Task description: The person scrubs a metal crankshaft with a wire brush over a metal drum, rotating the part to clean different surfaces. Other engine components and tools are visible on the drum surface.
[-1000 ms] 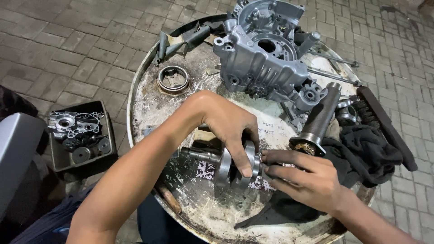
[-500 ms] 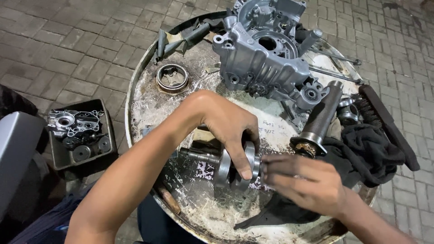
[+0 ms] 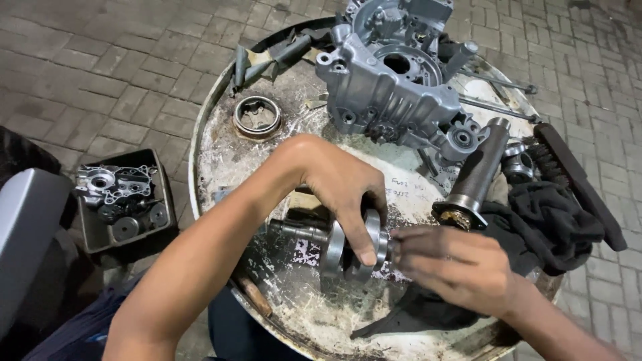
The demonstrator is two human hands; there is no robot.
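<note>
Crankshaft assembly of bright steel with two round webs (image 3: 351,244) is laid at lower centre of the frame on a round scratched metal drum top (image 3: 221,160), its long axis running left to right, its shaft end pointing left. Its webs are clamped from above by the curled fingers of the left hand (image 3: 338,184). Its right end is touched by the closed fingertips of the right hand (image 3: 455,267).

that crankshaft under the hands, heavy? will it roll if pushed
Probably heavy for its size: the crankshaft looks like solid metal with two thick round webs. It lies on its side on the drum top, so it may roll. The left hand grips over the webs, the right hand at its end.
</note>
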